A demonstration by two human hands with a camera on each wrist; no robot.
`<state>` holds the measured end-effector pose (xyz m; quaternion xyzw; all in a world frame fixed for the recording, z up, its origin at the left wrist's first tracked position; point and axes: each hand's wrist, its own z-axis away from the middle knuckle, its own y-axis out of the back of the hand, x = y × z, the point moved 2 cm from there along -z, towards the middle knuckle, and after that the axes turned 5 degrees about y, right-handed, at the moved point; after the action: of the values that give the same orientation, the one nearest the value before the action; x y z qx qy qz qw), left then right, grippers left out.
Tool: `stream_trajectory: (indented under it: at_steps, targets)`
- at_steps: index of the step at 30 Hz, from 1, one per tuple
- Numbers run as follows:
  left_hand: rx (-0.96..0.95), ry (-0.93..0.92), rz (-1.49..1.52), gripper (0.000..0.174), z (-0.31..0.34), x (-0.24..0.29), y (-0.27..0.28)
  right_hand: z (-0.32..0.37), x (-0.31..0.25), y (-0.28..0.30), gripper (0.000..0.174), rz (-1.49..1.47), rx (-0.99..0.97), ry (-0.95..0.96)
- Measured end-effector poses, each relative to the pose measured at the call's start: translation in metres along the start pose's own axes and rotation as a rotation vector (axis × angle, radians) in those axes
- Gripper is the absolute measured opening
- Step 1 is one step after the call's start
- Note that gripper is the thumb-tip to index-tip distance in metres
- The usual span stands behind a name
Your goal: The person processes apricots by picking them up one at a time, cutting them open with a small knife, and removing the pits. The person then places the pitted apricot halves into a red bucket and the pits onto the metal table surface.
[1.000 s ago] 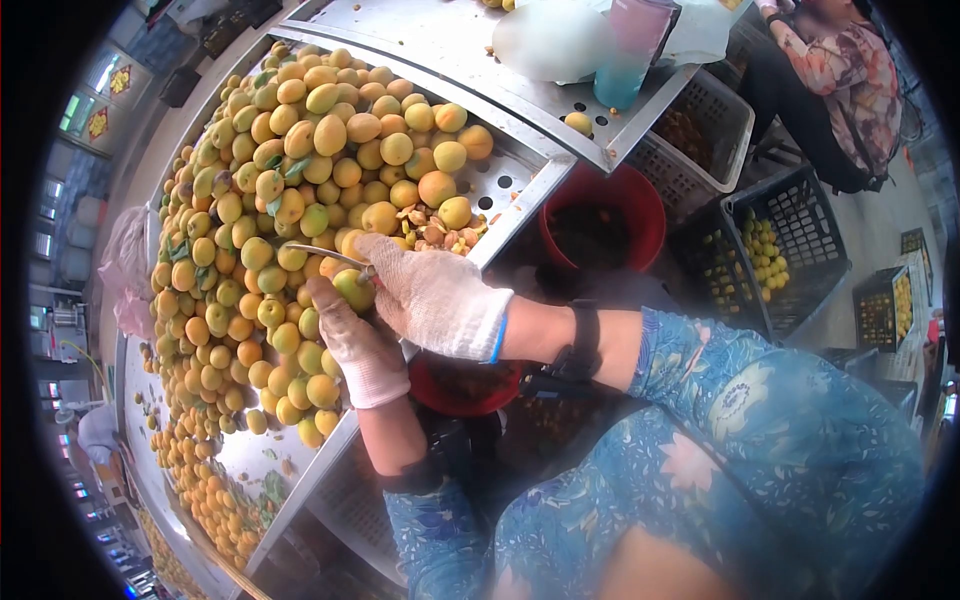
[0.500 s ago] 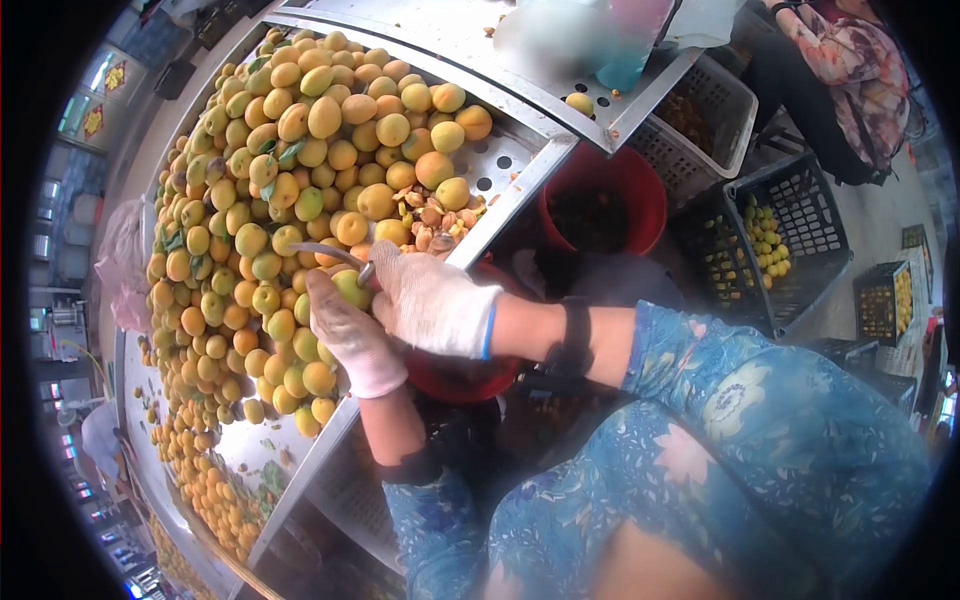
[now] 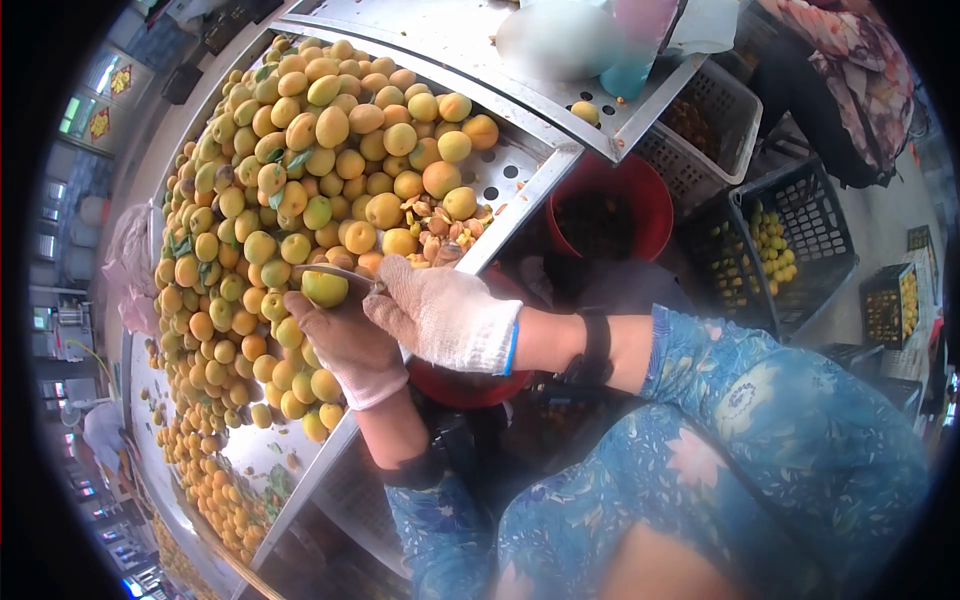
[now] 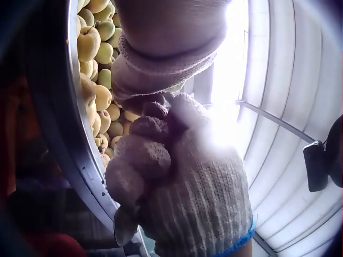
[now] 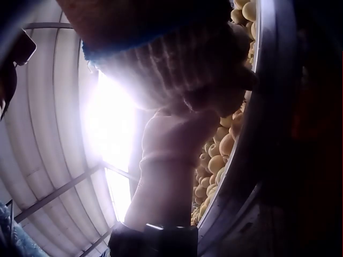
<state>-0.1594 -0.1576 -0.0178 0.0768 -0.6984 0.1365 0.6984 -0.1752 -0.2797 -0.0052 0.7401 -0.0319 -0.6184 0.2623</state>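
Observation:
In the head view, my gloved left hand [image 3: 352,345] holds a green-yellow apricot [image 3: 325,289] at its fingertips, over the edge of the fruit pile. My right hand [image 3: 445,312], in a knit glove with a blue cuff, grips a knife; its thin curved blade [image 3: 335,270] lies across the top of this apricot. Both hands are close together. The left wrist view shows the right hand's curled fingers [image 4: 147,155], with a rounded metal end [image 4: 124,225] jutting out below them. Backlit in the right wrist view, the gloves hide the held fruit.
A large heap of apricots [image 3: 290,150] covers the metal table [image 3: 500,175]. Pits and split pieces [image 3: 440,228] lie at its near corner. Beyond the table edge stand a red bucket [image 3: 650,205], a grey crate [image 3: 735,110] and a black crate [image 3: 820,215] with fruit. Another person sits at upper right.
The apricot and left fingertips have shifted left, away from the right hand. The knife blade has come down slightly and now crosses the fruit's upper side.

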Motion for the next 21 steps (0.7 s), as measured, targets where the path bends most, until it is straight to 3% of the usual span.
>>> stream_trajectory:
  at_steps: [1,5,13,15,16,17,19,21]
  targets:
    - [-0.016,0.142,0.339,0.056,0.000,-0.002,-0.001,0.001,-0.001,-0.001,0.035,0.039,0.010,0.000]
    - [-0.105,0.100,0.425,0.059,0.000,-0.010,0.001,0.002,-0.005,0.000,0.034,0.099,0.002,-0.029]
    - [-0.037,0.072,0.490,0.061,0.017,0.003,-0.012,0.003,-0.007,-0.007,0.029,0.093,0.013,-0.022]
    - [-0.008,0.163,0.566,0.063,0.014,-0.005,-0.014,-0.003,-0.005,-0.004,0.029,0.072,-0.011,-0.030]
    - [-0.023,0.208,0.550,0.059,-0.001,-0.010,-0.010,-0.008,-0.003,-0.002,0.028,0.050,-0.008,-0.013]
    - [-0.030,0.180,0.336,0.052,0.006,-0.014,-0.003,-0.012,0.000,0.002,0.031,0.076,-0.035,0.020]
    - [0.012,-0.171,-0.184,0.050,0.002,-0.004,0.008,-0.016,-0.004,0.009,0.034,0.165,-0.084,-0.013]
    - [0.110,-0.160,-0.175,0.051,0.008,-0.003,0.008,-0.016,-0.004,0.006,0.037,0.201,-0.149,0.005]
